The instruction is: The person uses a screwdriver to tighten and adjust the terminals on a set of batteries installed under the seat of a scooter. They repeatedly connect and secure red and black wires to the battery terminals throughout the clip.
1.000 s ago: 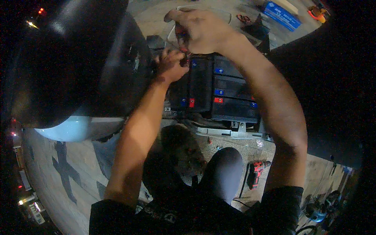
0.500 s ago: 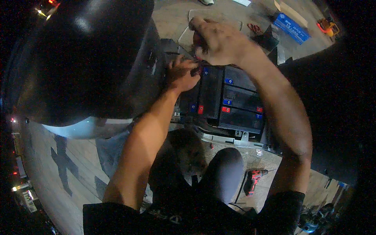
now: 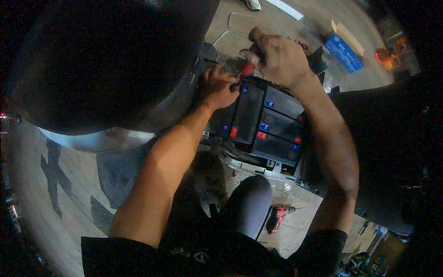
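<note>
A block of black batteries (image 3: 281,117) with blue and red terminal tabs sits in the housing of a vehicle. My left hand (image 3: 220,89) is at the batteries' upper left corner, fingers curled round something small and dark that I cannot make out. My right hand (image 3: 284,62), raised just right of it, grips a tool (image 3: 247,69) with a red part and a pale handle, whose lower end points down toward my left fingertips. The tool's tip and whatever it touches are hidden.
A large black seat (image 3: 106,60) fills the upper left. On the floor beyond are a blue cardboard box (image 3: 342,51), a white strip (image 3: 284,9), an orange-yellow object (image 3: 384,57) and someone's shoe (image 3: 254,5). A red-and-black drill (image 3: 278,217) lies by my knee (image 3: 245,203).
The view has shifted and tilted a little. My right hand has turned slightly, showing more of the red tool. My left hand stays at the same corner of the batteries.
</note>
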Demonstrator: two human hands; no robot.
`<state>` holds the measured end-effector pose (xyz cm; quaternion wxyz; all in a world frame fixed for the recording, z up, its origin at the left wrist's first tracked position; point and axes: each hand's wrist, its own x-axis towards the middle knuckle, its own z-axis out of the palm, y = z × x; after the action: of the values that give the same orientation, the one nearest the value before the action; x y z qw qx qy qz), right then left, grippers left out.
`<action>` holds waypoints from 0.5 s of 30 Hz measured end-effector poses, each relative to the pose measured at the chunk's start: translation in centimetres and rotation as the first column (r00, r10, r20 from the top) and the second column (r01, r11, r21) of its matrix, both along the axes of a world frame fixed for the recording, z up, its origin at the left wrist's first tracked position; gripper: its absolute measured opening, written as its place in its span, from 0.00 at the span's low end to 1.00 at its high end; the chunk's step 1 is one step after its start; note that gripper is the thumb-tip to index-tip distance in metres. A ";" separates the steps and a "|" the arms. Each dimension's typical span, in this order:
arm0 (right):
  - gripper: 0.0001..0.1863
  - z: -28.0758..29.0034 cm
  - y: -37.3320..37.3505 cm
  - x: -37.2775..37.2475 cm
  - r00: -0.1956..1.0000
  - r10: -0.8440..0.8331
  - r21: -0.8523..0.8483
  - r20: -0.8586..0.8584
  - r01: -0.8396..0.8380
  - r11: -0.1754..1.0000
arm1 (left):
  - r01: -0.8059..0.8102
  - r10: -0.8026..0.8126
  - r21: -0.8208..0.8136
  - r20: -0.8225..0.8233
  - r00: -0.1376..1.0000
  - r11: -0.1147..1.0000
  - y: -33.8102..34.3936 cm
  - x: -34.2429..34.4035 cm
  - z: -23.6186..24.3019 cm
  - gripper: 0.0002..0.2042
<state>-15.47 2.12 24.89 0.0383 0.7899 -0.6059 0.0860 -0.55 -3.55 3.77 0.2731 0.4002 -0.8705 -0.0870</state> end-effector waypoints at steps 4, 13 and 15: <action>0.26 -1.8 0.0 -1.9 0.951 0.261 -0.180 0.168 -0.231 0.956 | 0.032 -0.032 0.025 0.019 0.999 0.999 -0.1 -0.8 0.2 0.17; 0.23 -0.8 0.6 -2.9 0.922 0.318 -0.212 0.221 -0.272 0.939 | 0.073 -0.071 -0.020 0.092 0.993 0.997 0.1 -1.0 1.7 0.23; 0.22 -1.1 0.7 -3.0 0.982 0.164 -0.200 0.095 -0.142 0.969 | 0.068 -0.066 -0.028 0.074 0.995 0.997 0.3 -1.0 1.8 0.22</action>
<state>-18.43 2.80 23.77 0.0737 0.8210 -0.5331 0.1906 -1.50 -3.27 5.56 0.2442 0.3694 -0.8940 -0.0682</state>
